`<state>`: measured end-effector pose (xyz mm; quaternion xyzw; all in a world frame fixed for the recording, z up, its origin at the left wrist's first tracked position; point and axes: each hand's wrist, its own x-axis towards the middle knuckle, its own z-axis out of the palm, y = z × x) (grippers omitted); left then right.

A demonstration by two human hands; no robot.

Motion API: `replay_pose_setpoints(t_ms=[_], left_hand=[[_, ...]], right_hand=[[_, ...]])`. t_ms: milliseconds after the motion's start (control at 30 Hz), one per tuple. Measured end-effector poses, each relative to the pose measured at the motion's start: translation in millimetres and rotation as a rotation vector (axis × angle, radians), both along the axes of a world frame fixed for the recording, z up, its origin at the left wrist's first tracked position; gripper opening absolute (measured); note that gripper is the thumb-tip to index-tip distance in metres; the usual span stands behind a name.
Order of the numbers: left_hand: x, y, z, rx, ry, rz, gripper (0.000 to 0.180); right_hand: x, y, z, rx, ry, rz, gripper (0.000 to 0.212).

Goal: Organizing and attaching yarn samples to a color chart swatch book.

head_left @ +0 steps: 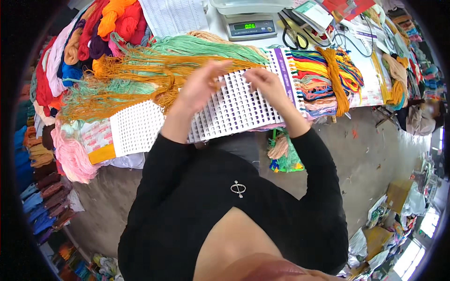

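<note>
A white card [234, 105] with rows of punched holes and a purple strip lies across the table in front of me. Over its left part is my left hand [199, 89], slightly blurred, thumb and fingers apart, beside long mustard yarn strands [159, 65]. My right hand [267, 84] is above the card's upper holes, fingertips pinched together; whatever they hold is too small to make out. Mint green yarn [201, 47] runs behind the mustard strands. Multicoloured yarn lengths [314, 77] hang from the card's right edge, with a mustard skein [333, 79] across them.
Behind the card stand a digital scale [251, 28] with a clear tray and black-handled scissors [295, 40]. Coloured yarn skeins [112, 23] heap at the left, with pink yarn [70, 150] at the table edge. A printed sheet [173, 18] lies at the back. Another person [422, 119] is far right.
</note>
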<state>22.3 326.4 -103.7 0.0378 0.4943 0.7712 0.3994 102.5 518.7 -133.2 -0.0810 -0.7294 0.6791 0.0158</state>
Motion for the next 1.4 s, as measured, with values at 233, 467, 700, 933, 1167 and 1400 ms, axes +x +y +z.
replay_pose_setpoints(t_ms=[233,467,700,933,1167,1400], left_hand=[[16,35,8,0.311,-0.176,-0.191,0.044],[12,29,12,0.416,-0.303,-0.131,0.043],[11,18,9,0.314,-0.276,0.104,0.041],[-55,-142,-18,0.205,-0.387,0.453,0.02],[-64,-272,-2,0.602,0.029,0.603,0.026],[-28,7,6,0.282,-0.206,-0.029,0.04]], right_hand=[[10,-25,27,-0.359,0.002,-0.014,0.012],[17,-25,31,-0.462,0.029,-0.017,0.014],[22,-12,33,-0.715,0.038,-0.012,0.011],[87,164,86,-1.192,0.609,-0.193,0.008],[205,335,109,-0.206,0.64,-1.056,0.004],[42,143,45,0.467,0.202,-0.352,0.017]])
